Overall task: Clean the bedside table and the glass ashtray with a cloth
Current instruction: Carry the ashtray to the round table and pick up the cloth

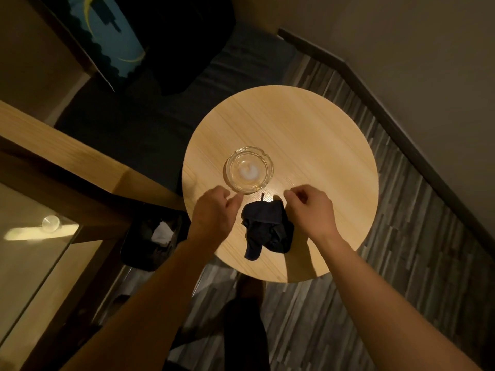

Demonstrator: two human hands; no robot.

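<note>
A round light-wood bedside table (308,135) fills the middle of the view. A clear glass ashtray (249,169) stands on it, slightly left of centre. A crumpled dark cloth (266,227) lies on the tabletop just in front of the ashtray. My left hand (214,212) hovers left of the cloth, fingers loosely curled, fingertips close to the ashtray's near rim. My right hand (310,210) hovers right of the cloth, fingers bent and apart. Neither hand holds anything.
A dark waste bin (152,236) with white paper in it stands on the floor left of the table. A wooden ledge with a glass panel (40,250) runs along the left. A dark seat (187,44) lies beyond the table. Striped carpet (401,263) and a wall are to the right.
</note>
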